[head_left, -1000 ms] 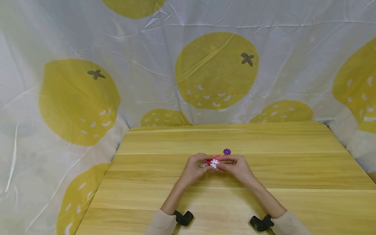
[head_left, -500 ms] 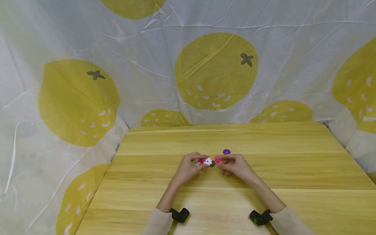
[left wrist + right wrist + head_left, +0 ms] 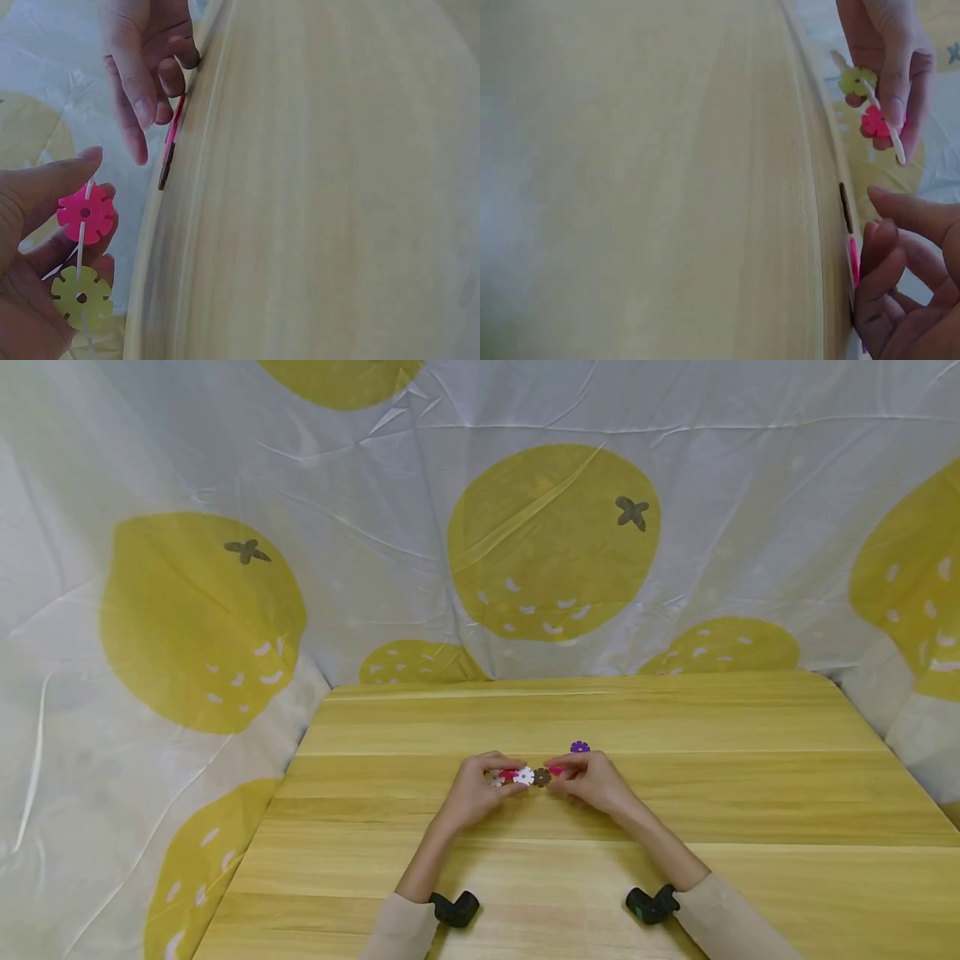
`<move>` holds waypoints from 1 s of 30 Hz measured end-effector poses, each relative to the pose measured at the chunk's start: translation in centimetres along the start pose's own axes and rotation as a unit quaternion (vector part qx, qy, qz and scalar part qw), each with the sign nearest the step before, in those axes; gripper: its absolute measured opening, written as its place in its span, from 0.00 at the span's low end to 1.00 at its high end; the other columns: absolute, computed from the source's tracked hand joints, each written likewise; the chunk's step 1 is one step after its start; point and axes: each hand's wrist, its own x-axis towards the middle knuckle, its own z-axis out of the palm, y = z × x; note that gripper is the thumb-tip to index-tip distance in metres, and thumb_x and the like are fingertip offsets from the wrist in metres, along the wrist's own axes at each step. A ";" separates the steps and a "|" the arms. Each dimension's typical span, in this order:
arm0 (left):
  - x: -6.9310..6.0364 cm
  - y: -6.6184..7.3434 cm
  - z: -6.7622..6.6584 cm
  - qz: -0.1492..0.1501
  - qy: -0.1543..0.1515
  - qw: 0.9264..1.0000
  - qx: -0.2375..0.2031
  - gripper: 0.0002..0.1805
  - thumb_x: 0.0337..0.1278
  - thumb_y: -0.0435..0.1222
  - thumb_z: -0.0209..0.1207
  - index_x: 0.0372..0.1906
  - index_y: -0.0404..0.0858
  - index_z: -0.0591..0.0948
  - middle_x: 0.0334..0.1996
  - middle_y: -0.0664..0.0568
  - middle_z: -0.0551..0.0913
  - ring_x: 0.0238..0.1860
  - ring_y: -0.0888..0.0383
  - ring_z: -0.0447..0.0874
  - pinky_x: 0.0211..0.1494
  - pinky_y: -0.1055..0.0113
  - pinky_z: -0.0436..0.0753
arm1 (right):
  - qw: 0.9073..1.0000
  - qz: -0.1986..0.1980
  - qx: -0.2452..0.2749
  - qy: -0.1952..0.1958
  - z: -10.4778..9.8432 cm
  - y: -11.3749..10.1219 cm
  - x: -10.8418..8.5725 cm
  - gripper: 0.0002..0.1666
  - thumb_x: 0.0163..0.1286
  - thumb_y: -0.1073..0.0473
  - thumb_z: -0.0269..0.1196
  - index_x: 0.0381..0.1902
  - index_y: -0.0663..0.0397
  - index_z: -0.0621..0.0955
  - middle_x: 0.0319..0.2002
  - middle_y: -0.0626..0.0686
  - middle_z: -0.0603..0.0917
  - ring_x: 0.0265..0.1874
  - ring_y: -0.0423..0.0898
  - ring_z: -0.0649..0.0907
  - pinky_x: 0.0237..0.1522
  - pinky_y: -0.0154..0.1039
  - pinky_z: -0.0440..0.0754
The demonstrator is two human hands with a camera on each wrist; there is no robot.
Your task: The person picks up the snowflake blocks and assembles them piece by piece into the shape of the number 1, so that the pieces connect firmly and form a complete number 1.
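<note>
My left hand (image 3: 474, 793) pinches a small chain of interlocking flower discs between thumb and fingers. The chain shows a white disc (image 3: 524, 776) at its right end, a pink-red disc (image 3: 70, 217) and a yellow disc (image 3: 66, 301), with white ones edge-on between. To the right, my right hand (image 3: 597, 783) hovers with thumb and fingers apart and nothing between them. Below its fingertips a loose pink disc (image 3: 854, 259) lies on the table, partly hidden in the head view. Beside that lies a brown disc (image 3: 542, 777), between the two hands.
A purple disc (image 3: 580, 747) lies just beyond my right hand. The wooden table (image 3: 750, 793) meets a lemon-print cloth (image 3: 375, 527) at its back and left. Black wrist cameras (image 3: 456, 910) sit at both sleeves.
Both hands were together at the chain a second ago. My left hand has moved left with it, and my right hand has let go of the white disc, baring the brown disc.
</note>
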 end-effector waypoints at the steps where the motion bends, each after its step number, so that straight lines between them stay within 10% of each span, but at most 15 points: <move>1: 0.0 0.0 0.0 -0.001 0.001 1.000 0.003 0.16 0.55 0.35 0.75 0.50 0.40 0.91 0.45 0.51 0.90 0.52 0.54 0.85 0.61 0.58 0.82 | 1.000 0.000 -0.009 0.001 0.1 0.0 0.1 0.21 0.63 0.65 0.75 0.54 0.64 0.87 0.28 0.56 0.87 0.21 0.42 0.78 0.22 0.31 0.76; 30: -0.2 -0.1 -0.2 -0.025 -0.004 1.000 -0.012 0.15 0.52 0.34 0.77 0.47 0.41 0.92 0.44 0.52 0.91 0.51 0.55 0.85 0.57 0.65 0.80 | 0.992 -0.018 -0.115 0.045 1.3 -0.4 0.8 0.13 0.50 0.65 0.82 0.36 0.57 0.91 0.22 0.48 0.84 0.24 0.39 0.77 0.27 0.31 0.73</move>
